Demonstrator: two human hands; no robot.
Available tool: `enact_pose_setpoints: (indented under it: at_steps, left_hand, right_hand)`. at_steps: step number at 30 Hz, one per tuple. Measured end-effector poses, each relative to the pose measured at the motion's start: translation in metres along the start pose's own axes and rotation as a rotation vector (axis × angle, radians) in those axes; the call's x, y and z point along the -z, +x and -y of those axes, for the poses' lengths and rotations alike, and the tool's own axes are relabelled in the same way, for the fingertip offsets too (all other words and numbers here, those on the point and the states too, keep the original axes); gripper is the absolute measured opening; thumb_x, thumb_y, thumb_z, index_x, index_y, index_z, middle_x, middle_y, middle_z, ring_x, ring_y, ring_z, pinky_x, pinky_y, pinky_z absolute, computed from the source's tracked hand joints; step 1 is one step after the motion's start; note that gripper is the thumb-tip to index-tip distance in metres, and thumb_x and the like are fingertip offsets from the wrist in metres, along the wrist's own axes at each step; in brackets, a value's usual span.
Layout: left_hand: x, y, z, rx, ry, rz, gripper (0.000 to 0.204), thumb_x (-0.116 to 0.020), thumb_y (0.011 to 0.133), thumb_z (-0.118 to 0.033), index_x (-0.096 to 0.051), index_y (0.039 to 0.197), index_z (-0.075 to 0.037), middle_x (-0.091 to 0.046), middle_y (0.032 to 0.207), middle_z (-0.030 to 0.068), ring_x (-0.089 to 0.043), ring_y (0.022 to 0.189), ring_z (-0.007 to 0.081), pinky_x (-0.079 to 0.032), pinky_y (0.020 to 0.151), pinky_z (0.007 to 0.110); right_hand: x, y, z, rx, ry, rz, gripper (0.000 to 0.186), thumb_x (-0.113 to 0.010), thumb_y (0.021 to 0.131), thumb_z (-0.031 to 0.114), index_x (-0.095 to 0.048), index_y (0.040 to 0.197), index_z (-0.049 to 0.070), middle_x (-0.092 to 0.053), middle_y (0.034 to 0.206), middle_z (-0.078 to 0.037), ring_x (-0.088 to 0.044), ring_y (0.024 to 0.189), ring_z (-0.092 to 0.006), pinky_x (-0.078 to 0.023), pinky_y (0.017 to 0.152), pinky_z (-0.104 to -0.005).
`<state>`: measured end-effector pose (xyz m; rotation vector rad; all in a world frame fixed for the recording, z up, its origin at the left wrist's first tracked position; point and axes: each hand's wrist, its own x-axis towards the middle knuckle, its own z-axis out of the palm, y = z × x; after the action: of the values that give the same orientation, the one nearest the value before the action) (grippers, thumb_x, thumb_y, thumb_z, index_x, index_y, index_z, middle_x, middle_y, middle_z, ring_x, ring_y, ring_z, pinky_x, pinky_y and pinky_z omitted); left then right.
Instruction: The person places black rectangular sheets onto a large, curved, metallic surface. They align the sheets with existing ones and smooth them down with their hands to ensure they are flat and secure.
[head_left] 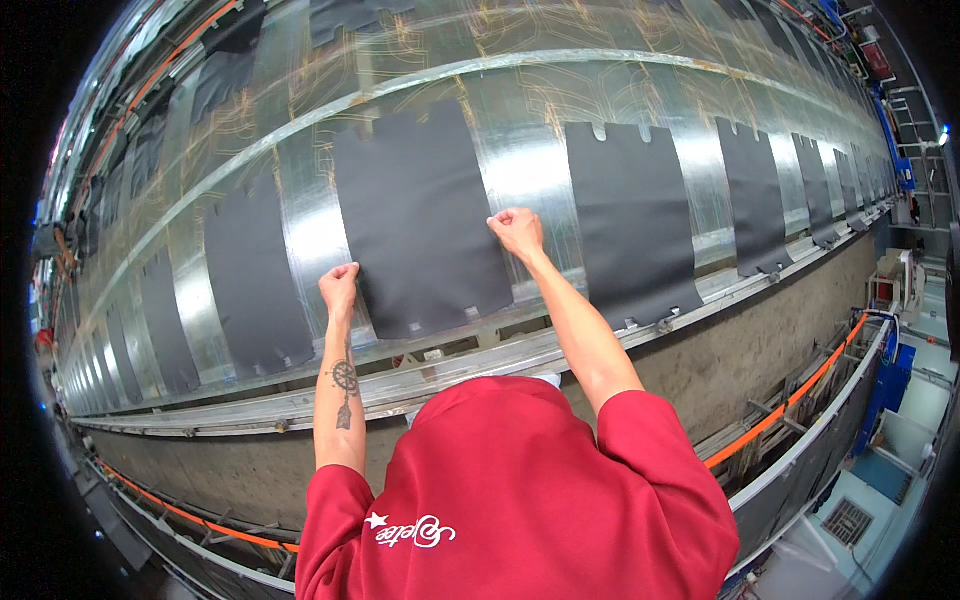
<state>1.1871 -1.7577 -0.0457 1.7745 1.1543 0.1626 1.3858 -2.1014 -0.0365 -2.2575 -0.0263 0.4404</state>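
While the red sleeves (pixel 655 440) sit closest, a silver rail (pixel 250 412) runs along the tabletop's (pixel 530 170) near side, short of both hands. Left hand (pixel 340 285): pinched on the left edge of a black panel (pixel 425 220). Right hand (pixel 518 232): pinched on its right edge, slightly farther out. Hands are apart, panel lying between them, notched at its far end. Similar left sheet (pixel 258 280) beyond the left hand's outer side, right sheet (pixel 635 220) beyond the right's. Past the hands, a pale strip (pixel 480 66) crosses; more dark pieces (pixel 228 70) farther off.
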Motion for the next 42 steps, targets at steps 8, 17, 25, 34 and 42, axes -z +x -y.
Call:
enact_pose_setpoints:
  at_steps: [8,17,25,34,42]
  left_hand:
    - [0.0,0.001,-0.001,-0.019,0.0,0.002,0.027,-0.078,0.083,-0.019,-0.075,0.097,0.005,-0.072,0.082,0.0041,-0.06,0.073,0.0097,-0.048,0.068,0.026]
    - [0.0,-0.003,-0.005,-0.037,-0.014,0.0,0.028,-0.079,0.083,-0.019,-0.075,0.097,0.004,-0.072,0.082,0.0043,-0.061,0.074,0.0099,-0.049,0.07,0.026]
    - [0.001,-0.001,-0.004,-0.02,0.035,-0.009,0.027,-0.08,0.083,-0.021,-0.076,0.095,0.003,-0.072,0.081,0.0038,-0.061,0.073,0.0094,-0.049,0.07,0.027]
    - [0.001,0.0,0.0,0.012,0.018,-0.021,0.03,-0.081,0.081,-0.024,-0.077,0.095,0.002,-0.074,0.083,0.0058,-0.064,0.075,0.0106,-0.051,0.071,0.028]
    - [0.0,-0.004,-0.007,0.022,0.012,-0.019,0.027,-0.081,0.081,-0.022,-0.077,0.095,0.001,-0.074,0.085,0.0064,-0.065,0.076,0.0118,-0.052,0.072,0.028]
  right_hand:
    - [0.001,-0.001,0.001,-0.058,0.025,0.028,0.027,-0.076,0.078,0.04,-0.079,0.088,0.015,-0.076,0.086,-0.007,-0.073,0.083,-0.0259,-0.057,0.075,-0.0405]
    - [-0.002,0.002,-0.001,-0.042,0.017,0.018,0.028,-0.076,0.08,0.036,-0.078,0.088,0.01,-0.075,0.079,-0.007,-0.072,0.073,-0.0203,-0.056,0.07,-0.0344]
    - [-0.002,0.005,-0.002,-0.033,0.009,0.026,0.027,-0.076,0.079,0.037,-0.078,0.088,0.012,-0.075,0.084,-0.008,-0.073,0.08,-0.0261,-0.057,0.073,-0.0405]
    - [-0.003,0.005,-0.005,-0.042,0.045,0.066,0.029,-0.076,0.078,0.037,-0.078,0.089,0.01,-0.076,0.084,-0.009,-0.073,0.078,-0.0245,-0.057,0.073,-0.0374]
    - [-0.009,0.011,-0.016,0.008,0.069,0.035,0.027,-0.077,0.082,0.032,-0.074,0.083,0.005,-0.07,0.069,-0.002,-0.063,0.055,-0.0101,-0.051,0.054,-0.0275]
